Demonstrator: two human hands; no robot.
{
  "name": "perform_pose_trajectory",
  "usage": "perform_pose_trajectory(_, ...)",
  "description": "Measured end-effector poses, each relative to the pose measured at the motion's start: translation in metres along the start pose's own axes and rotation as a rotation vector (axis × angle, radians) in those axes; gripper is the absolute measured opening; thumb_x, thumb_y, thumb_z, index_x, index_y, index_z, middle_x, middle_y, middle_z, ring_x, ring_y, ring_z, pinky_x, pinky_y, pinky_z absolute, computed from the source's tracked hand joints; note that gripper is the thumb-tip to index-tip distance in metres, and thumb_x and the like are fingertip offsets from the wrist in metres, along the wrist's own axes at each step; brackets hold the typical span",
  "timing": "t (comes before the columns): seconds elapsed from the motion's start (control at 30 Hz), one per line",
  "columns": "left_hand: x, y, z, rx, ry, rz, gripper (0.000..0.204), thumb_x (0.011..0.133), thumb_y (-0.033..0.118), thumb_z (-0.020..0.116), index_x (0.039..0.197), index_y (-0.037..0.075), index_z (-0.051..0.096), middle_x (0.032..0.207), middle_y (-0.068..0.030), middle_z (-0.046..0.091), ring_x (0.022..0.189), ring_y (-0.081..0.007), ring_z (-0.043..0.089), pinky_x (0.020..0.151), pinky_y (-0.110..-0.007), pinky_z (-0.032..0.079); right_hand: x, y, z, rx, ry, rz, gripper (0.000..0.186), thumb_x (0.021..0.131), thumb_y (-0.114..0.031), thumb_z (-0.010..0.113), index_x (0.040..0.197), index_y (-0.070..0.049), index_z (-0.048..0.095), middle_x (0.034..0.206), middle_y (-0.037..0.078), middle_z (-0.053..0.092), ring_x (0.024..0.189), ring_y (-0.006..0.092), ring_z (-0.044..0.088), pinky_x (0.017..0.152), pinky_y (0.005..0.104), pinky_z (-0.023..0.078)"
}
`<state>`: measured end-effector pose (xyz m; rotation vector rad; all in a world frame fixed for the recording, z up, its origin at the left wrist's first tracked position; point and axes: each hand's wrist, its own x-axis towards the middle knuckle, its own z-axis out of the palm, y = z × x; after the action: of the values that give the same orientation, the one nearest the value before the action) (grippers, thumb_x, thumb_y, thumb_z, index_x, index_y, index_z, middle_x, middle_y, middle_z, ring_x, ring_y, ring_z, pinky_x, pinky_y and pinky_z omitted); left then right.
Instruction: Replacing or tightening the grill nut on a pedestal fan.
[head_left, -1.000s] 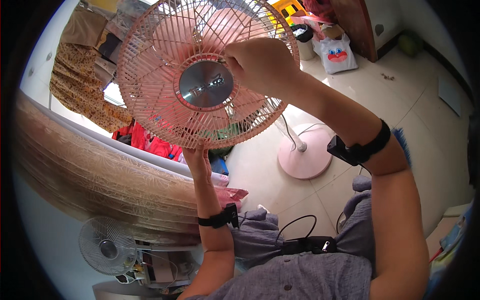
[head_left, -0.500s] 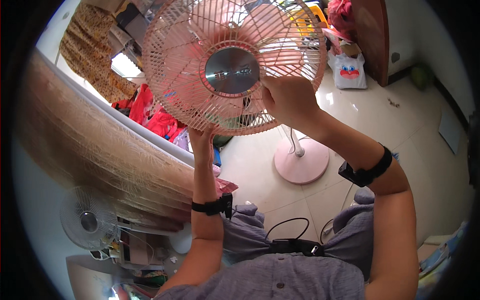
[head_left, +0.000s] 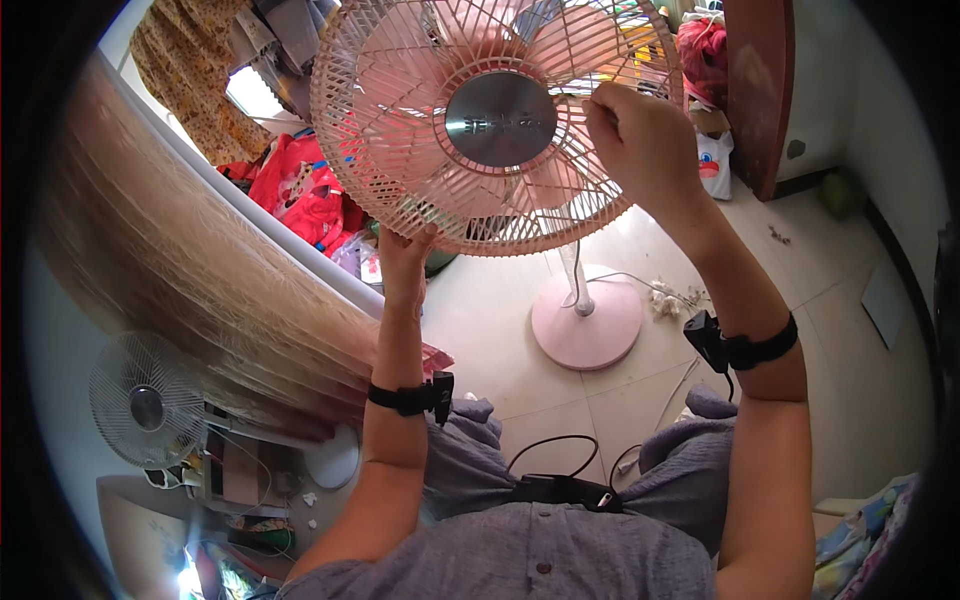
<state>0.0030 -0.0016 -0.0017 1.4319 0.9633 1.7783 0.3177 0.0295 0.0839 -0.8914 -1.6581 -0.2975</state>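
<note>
A pink standing fan faces me, with a round wire guard, a silver disc at its centre and pink blades behind the wires. My left hand is closed on the guard's lower left rim, most of its fingers hidden behind it. Just right of the disc, my right hand is curled in front of the guard. Its fingertips are pressed together near the wires; whatever they pinch, if anything, is too small to make out. Below, the fan's round pink base stands on the tiled floor.
A beige curtain hangs along the left, beside red clothes. A second fan stands at lower left. A power cord crosses the floor. A white bag sits near the brown door, and a green melon-like object by the wall.
My right hand has shifted up and right, from the central disc's edge to a little away from it. My left hand stays on the rim. The whole view has shifted slightly.
</note>
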Motion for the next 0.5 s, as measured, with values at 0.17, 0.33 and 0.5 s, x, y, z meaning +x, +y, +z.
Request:
perform_pose_trajectory(0.17, 0.000, -0.005, -0.006, -0.011, 0.001, 0.001, 0.065, 0.079, 0.012, 0.076, 0.131, 0.004, 0.037, 0.124, -0.0079, 0.052, 0.112, -0.0191, 0.053, 0.094, -0.033, 0.046, -0.029, -0.019, 0.024, -0.047, -0.208, -0.018, 0.008, 0.081, -0.016, 0.059, 0.078, -0.009, 0.060, 0.059, 0.011, 0.059, 0.055, 0.0300, 0.061, 0.051, 0.0423, 0.046)
perform_pose_trajectory(0.33, -0.001, -0.005, -0.006, 0.008, 0.023, -0.008, 0.064, 0.079, 0.009, 0.074, 0.131, 0.003, 0.038, 0.124, -0.0093, 0.052, 0.114, -0.0202, 0.052, 0.096, -0.034, 0.044, -0.043, -0.038, 0.036, 0.055, -0.301, -0.067, 0.007, 0.081, -0.016, 0.058, 0.080, -0.009, 0.061, 0.058, 0.011, 0.060, 0.054, 0.0302, 0.061, 0.051, 0.0428, 0.046)
perform_pose_trajectory(0.5, 0.000, -0.004, 0.000, -0.009, -0.003, 0.018, 0.062, 0.079, 0.009, 0.074, 0.130, 0.001, 0.040, 0.125, -0.0095, 0.053, 0.114, -0.0199, 0.052, 0.099, -0.034, 0.042, -0.018, -0.012, 0.023, -0.009, -0.233, -0.024, 0.015, 0.080, -0.020, 0.058, 0.074, -0.007, 0.062, 0.063, 0.013, 0.062, 0.060, 0.0317, 0.063, 0.057, 0.0436, 0.050)
